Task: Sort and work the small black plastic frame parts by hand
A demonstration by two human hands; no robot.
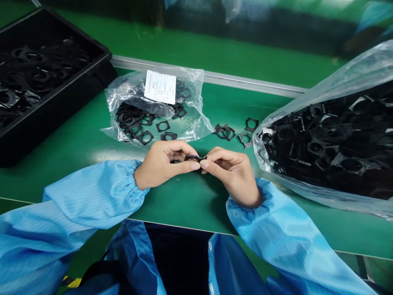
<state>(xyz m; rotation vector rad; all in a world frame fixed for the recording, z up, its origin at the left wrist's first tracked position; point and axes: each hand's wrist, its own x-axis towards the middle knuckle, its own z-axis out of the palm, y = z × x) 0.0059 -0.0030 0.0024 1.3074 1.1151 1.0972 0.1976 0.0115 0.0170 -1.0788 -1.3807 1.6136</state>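
My left hand [166, 164] and my right hand [231, 172] meet over the green table [190, 200], both in blue sleeves. Together they pinch a small flat black plastic part [194, 157] between fingertips and thumbs, held edge-on. Just beyond the hands lies a small clear bag [159, 108] with a white label, holding several black square frames with round holes. A few loose black frames [235, 132] lie on the table to the right of that bag.
A large clear bag [331, 147] full of black parts lies at the right. A black tray [39, 82] with more black parts sits at the far left. A metal rail [251, 84] crosses the table behind them.
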